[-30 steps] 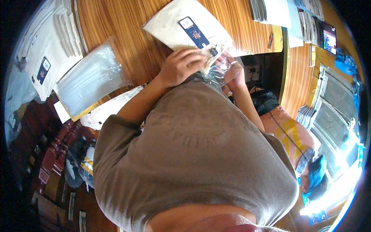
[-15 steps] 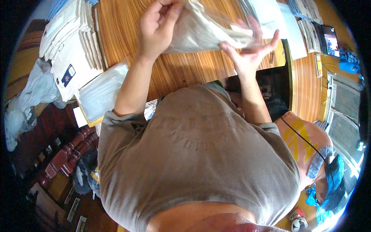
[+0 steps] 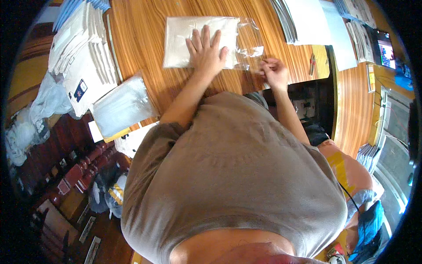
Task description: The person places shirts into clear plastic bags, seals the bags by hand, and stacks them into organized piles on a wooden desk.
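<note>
A folded cream garment (image 3: 176, 44) lies flat on the wooden table inside a clear plastic bag. The bag's loose flap (image 3: 249, 42) sticks out to the right, wrinkled and shiny. My left hand (image 3: 206, 53) presses down on the bagged garment, palm down and fingers spread. At the flap's lower right corner, my right hand (image 3: 275, 75) has its fingers curled and pinched together on the plastic edge. Exactly how much of the plastic is between the fingertips is too small to tell.
Stacked folded cream garments (image 3: 83, 53) stand at the left, beside a pile of clear plastic bags (image 3: 121, 105). White sheets (image 3: 310, 22) lie at the far right, near a red-handled tool (image 3: 312, 64) by the table edge. A lit screen (image 3: 386, 50) stands further right.
The bagged garment was held up in both hands and now lies flat on the table. My left hand has come down onto it; the right has closed at the flap's corner.
</note>
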Demonstrator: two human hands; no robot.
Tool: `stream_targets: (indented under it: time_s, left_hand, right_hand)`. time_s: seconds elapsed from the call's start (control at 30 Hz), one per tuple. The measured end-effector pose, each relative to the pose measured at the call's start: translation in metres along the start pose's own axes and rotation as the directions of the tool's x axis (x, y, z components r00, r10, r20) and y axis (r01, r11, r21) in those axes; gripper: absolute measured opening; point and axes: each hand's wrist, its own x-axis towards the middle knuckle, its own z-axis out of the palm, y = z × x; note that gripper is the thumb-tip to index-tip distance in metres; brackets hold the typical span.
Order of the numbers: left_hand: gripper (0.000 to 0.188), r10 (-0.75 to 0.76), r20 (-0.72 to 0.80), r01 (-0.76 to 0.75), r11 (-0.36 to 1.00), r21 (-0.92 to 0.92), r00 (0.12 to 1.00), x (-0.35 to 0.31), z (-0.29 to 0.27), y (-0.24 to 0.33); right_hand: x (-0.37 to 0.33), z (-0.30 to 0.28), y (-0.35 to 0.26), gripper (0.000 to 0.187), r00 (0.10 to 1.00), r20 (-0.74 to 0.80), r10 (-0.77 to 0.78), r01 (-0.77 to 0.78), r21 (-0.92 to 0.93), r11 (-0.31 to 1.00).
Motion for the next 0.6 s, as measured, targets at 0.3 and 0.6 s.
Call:
stream_targets:
  time_s: [0.3, 0.6]
  left_hand:
    - [0.038, 0.275, 0.072, -0.26, 0.952, -0.163, 0.959, 0.03, -0.016, 0.018]
    - [0.07, 0.192, -0.06, -0.198, 0.867, -0.457, 0.98, 0.044, -0.011, 0.019]
  right_hand:
    - [0.036, 0.033, -0.059, 0.02, 0.822, 0.339, -0.457, 0.569, -0.492, 0.659]
    - [0.064, 0.055, -0.048, 0.03, 0.848, 0.452, -0.276, 0.301, 0.017, 0.954]
